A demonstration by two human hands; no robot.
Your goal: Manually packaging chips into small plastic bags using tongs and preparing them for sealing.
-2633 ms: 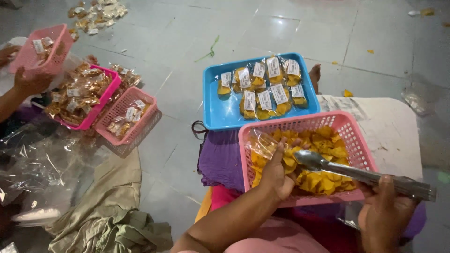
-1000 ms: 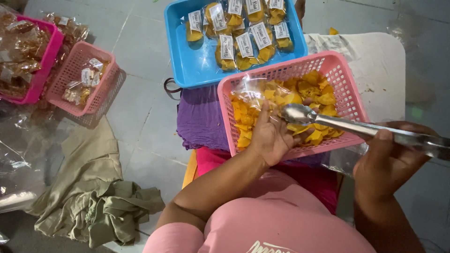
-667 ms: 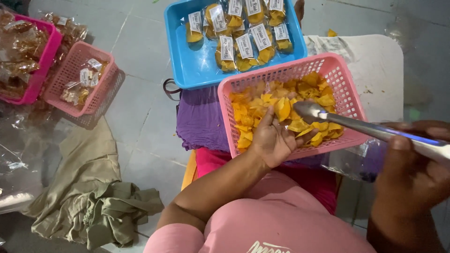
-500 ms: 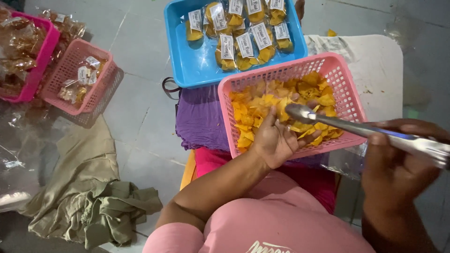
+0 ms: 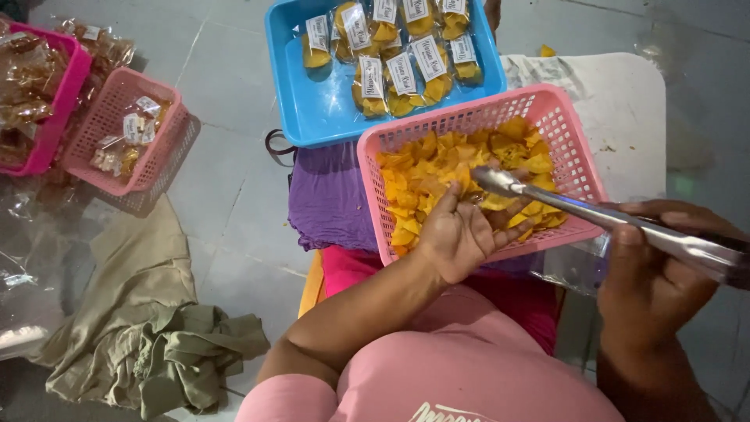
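Chips (image 5: 461, 168) filled the pink basket (image 5: 558, 117); beyond it, several packets (image 5: 391, 47) lay in a blue tray (image 5: 312, 109). Right hand (image 5: 656, 281) clasped tongs (image 5: 594, 215); left hand (image 5: 461, 234), half-curled, touched chips.

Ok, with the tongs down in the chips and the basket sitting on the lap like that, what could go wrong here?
1. The pink basket rests on the lap with only the left hand at its near rim; a hard push could tip it.
2. The metal tongs in the right hand may crush the thin yellow chips.
3. Chips could drop on the floor.
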